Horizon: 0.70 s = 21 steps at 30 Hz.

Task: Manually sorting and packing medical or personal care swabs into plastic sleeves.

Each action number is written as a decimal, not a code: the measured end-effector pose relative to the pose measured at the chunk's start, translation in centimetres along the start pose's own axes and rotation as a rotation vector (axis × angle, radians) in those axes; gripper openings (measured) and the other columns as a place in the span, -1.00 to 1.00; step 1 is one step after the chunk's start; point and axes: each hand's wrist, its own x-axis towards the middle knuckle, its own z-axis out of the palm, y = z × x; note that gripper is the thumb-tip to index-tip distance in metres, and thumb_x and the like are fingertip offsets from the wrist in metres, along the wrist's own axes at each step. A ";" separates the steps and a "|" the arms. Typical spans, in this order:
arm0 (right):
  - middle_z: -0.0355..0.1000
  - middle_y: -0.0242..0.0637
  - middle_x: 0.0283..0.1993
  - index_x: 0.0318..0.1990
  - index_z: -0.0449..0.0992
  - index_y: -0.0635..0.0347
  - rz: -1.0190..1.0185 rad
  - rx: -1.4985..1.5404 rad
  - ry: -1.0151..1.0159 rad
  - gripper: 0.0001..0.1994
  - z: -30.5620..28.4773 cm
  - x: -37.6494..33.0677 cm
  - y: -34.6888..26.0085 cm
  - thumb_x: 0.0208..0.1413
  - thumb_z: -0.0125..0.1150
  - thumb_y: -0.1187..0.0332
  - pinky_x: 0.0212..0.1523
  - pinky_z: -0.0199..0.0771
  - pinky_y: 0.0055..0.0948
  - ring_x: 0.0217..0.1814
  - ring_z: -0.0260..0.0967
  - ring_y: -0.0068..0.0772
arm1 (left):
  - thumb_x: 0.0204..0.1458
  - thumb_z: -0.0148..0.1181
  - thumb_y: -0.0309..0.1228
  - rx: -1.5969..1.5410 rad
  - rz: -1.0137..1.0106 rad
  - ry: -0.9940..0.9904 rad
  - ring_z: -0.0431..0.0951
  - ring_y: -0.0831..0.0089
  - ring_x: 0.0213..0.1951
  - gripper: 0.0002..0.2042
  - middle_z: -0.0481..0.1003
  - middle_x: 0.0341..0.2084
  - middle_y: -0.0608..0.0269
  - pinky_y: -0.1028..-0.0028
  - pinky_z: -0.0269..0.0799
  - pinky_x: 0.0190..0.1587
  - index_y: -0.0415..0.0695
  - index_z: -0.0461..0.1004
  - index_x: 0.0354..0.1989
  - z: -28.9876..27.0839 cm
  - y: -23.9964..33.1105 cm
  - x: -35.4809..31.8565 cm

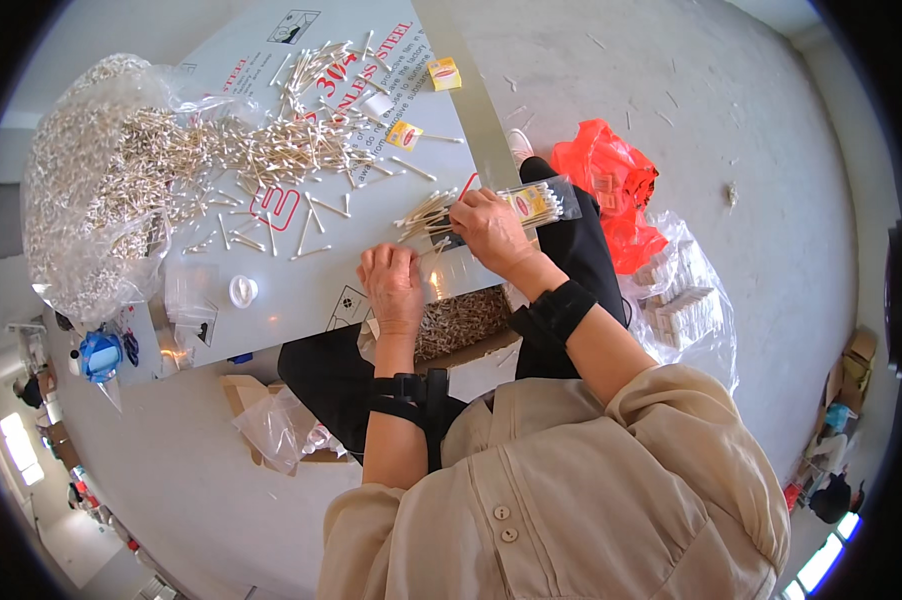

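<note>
My right hand is closed around a loose bundle of cotton swabs at the table's right edge. Just beyond its knuckles lies a clear plastic packet of swabs with a yellow label. My left hand is at the near edge, its fingers bent and close together; what is under them is hidden. Between the hands is a shiny clear plastic piece. Below it, a cardboard box full of swabs sits between my legs.
A big plastic bag spills swabs across the steel-sheeted table. Small yellow cards and a white round tub lie there too. To the right, a red bag and a clear bag of white packs stand by my leg.
</note>
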 end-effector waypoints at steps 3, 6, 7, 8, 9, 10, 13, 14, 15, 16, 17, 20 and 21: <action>0.39 -0.21 -0.37 -0.44 0.43 0.20 -0.057 0.019 0.020 -0.94 -0.1 -0.4 0.5 -0.09 0.18 0.49 -0.19 0.45 -0.20 -0.21 0.39 -0.10 | -0.11 0.26 -0.52 -0.042 0.004 0.026 0.39 0.22 -0.14 -0.86 0.44 -0.34 0.30 0.24 0.27 -0.03 -0.07 0.49 -0.35 0.0 -0.1 -0.1; 0.38 -0.20 -0.37 -0.45 0.42 0.19 -0.040 0.027 0.050 -0.94 -0.2 -0.9 0.5 -0.08 0.18 0.49 -0.20 0.44 -0.21 -0.22 0.39 -0.09 | -0.09 0.27 -0.49 -0.105 0.017 0.125 0.40 0.21 -0.11 -0.85 0.45 -0.31 0.28 0.23 0.26 -0.02 -0.08 0.49 -0.32 -0.1 0.5 -0.1; 0.38 -0.20 -0.38 -0.45 0.42 0.19 -0.026 0.024 0.063 -0.94 -0.1 -1.0 0.5 -0.08 0.18 0.49 -0.20 0.44 -0.21 -0.22 0.39 -0.09 | -0.08 0.27 -0.47 -0.138 0.024 0.191 0.40 0.20 -0.10 -0.84 0.46 -0.30 0.27 0.23 0.26 -0.01 -0.09 0.48 -0.31 -0.3 1.1 -0.1; 0.38 -0.20 -0.38 -0.45 0.42 0.19 -0.011 0.022 0.076 -0.95 -0.2 -1.0 0.5 -0.08 0.18 0.49 -0.20 0.44 -0.21 -0.22 0.39 -0.10 | -0.08 0.27 -0.47 -0.139 0.024 0.189 0.40 0.20 -0.10 -0.84 0.46 -0.30 0.27 0.23 0.26 -0.01 -0.09 0.48 -0.31 -0.5 1.7 -0.2; 0.38 -0.20 -0.38 -0.45 0.42 0.19 -0.008 0.020 0.075 -0.95 -0.2 -1.1 0.5 -0.08 0.18 0.49 -0.20 0.44 -0.21 -0.22 0.39 -0.10 | -0.10 0.28 -0.45 -0.069 0.048 0.135 0.40 0.20 -0.11 -0.85 0.45 -0.31 0.28 0.23 0.26 -0.02 -0.09 0.49 -0.32 -0.7 2.4 -0.4; 0.38 -0.20 -0.39 -0.45 0.42 0.19 -0.015 0.033 0.082 -0.95 -0.3 -1.0 0.4 -0.07 0.18 0.49 -0.21 0.44 -0.20 -0.22 0.39 -0.10 | -0.11 0.30 -0.43 0.005 0.069 0.086 0.40 0.20 -0.13 -0.85 0.45 -0.32 0.29 0.23 0.26 -0.04 -0.09 0.50 -0.34 -1.0 2.8 -0.5; 0.38 -0.20 -0.39 -0.45 0.43 0.18 -0.022 0.043 0.072 -0.95 -0.4 -0.4 -0.1 -0.07 0.18 0.47 -0.20 0.45 -0.20 -0.21 0.40 -0.10 | -0.16 0.32 -0.43 0.007 0.111 -0.049 0.39 0.22 -0.15 -0.85 0.44 -0.34 0.29 0.23 0.25 -0.08 -0.08 0.52 -0.39 -0.4 2.6 -1.0; 0.39 -0.20 -0.39 -0.45 0.44 0.17 -0.021 0.039 0.054 -0.95 -0.5 -0.1 -0.3 -0.07 0.19 0.46 -0.19 0.45 -0.20 -0.20 0.40 -0.11 | -0.16 0.32 -0.43 0.007 0.110 -0.048 0.39 0.22 -0.15 -0.85 0.44 -0.34 0.29 0.23 0.25 -0.08 -0.08 0.52 -0.39 -0.3 2.5 -1.1; 0.39 -0.20 -0.39 -0.45 0.44 0.17 -0.022 0.039 0.054 -0.95 -0.6 0.2 -0.5 -0.07 0.19 0.46 -0.19 0.45 -0.20 -0.20 0.40 -0.11 | -0.19 0.33 -0.43 -0.001 0.124 -0.052 0.39 0.23 -0.16 -0.85 0.43 -0.35 0.29 0.24 0.25 -0.09 -0.08 0.52 -0.42 -0.2 2.4 -1.1; 0.40 -0.20 -0.38 -0.43 0.45 0.17 -0.060 0.038 -0.018 -0.95 -0.7 0.4 -0.6 -0.07 0.20 0.45 -0.18 0.47 -0.21 -0.19 0.41 -0.11 | -0.22 0.35 -0.42 -0.011 0.138 -0.057 0.39 0.24 -0.17 -0.85 0.43 -0.35 0.30 0.24 0.25 -0.10 -0.09 0.52 -0.44 -0.2 2.4 -1.1; 0.41 -0.20 -0.38 -0.42 0.47 0.17 -0.098 0.036 -0.090 -0.94 -0.8 0.6 -0.6 -0.07 0.20 0.44 -0.17 0.48 -0.22 -0.18 0.41 -0.11 | -0.22 0.35 -0.42 -0.013 0.139 -0.057 0.39 0.24 -0.17 -0.85 0.43 -0.35 0.30 0.24 0.25 -0.10 -0.09 0.52 -0.44 -0.3 2.4 -1.0; 0.43 -0.20 -0.34 -0.39 0.49 0.17 -0.009 -0.044 -0.069 -0.93 -0.4 0.8 -0.1 -0.06 0.21 0.43 -0.14 0.49 -0.23 -0.15 0.43 -0.11 | -0.23 0.36 -0.42 -0.008 0.171 -0.048 0.40 0.24 -0.17 -0.83 0.43 -0.35 0.30 0.25 0.25 -0.10 -0.08 0.50 -0.44 -0.7 2.2 -0.6; 0.43 -0.20 -0.34 -0.39 0.49 0.17 -0.007 -0.047 -0.069 -0.93 -0.4 0.8 0.2 -0.06 0.21 0.43 -0.14 0.49 -0.23 -0.15 0.43 -0.11 | -0.23 0.37 -0.41 -0.006 0.177 -0.027 0.40 0.24 -0.18 -0.82 0.43 -0.35 0.30 0.25 0.26 -0.10 -0.09 0.50 -0.43 -0.8 2.0 -0.3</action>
